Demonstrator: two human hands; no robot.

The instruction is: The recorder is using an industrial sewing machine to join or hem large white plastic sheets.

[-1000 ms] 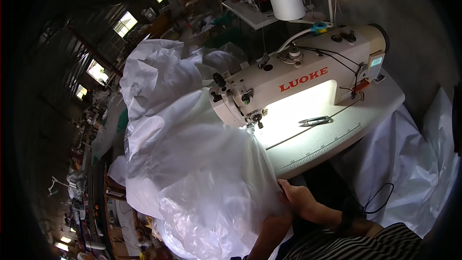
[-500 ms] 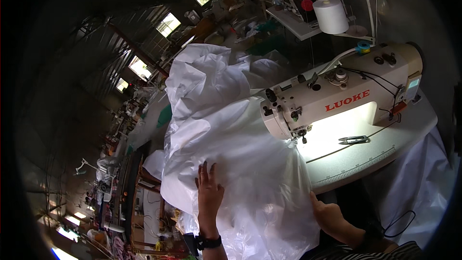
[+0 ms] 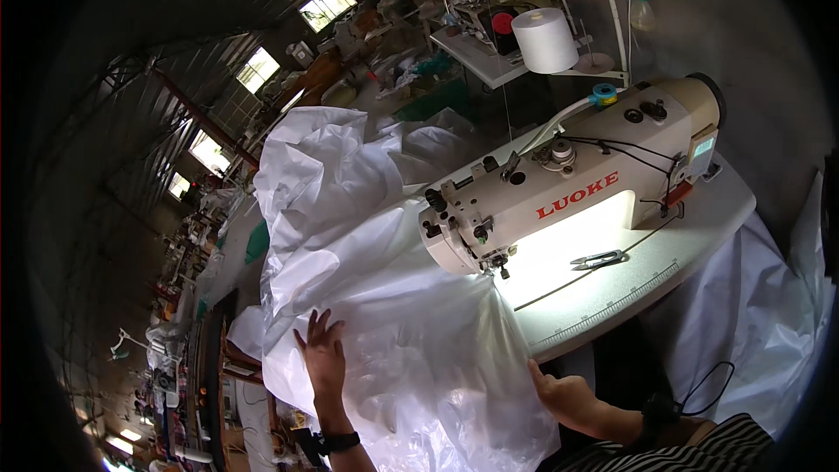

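A big sheet of white translucent fabric [image 3: 376, 280] lies bunched over the table's left side and runs under the needle of a cream sewing machine [image 3: 568, 192]. My left hand [image 3: 323, 354] rests flat on the fabric with its fingers spread, well left of the needle. My right hand [image 3: 564, 398] grips the fabric's near edge in front of the lit table top [image 3: 612, 297]. A dark watch sits on my left wrist.
Small thread snips [image 3: 599, 258] lie on the table under the machine arm. A large white thread cone [image 3: 546, 39] stands on a shelf behind. More white fabric [image 3: 760, 323] hangs off the table's right side. Further workstations stretch away at left.
The view has swung so the machine sits more to the right. My left hand came into view and settled flat on the fabric. My right hand stays at the fabric's near edge.
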